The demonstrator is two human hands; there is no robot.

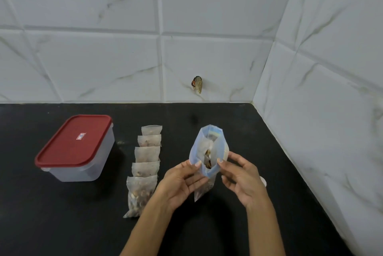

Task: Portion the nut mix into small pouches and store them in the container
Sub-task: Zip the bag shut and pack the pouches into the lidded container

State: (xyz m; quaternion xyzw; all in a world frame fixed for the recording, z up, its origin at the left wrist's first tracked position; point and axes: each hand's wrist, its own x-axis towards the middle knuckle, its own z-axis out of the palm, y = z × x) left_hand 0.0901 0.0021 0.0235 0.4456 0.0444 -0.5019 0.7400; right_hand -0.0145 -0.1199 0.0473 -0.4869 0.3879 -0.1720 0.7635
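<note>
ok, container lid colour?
Red, with a small label near its middle; the container lid shows clearly in the head view.

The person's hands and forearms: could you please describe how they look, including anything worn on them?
Both the left hand and the right hand are bare, with no gloves, and I can see no rings. The forearms are uncovered to the frame's lower edge: no sleeves, watch or bracelets show. The fingernails look short and unpainted.
</note>
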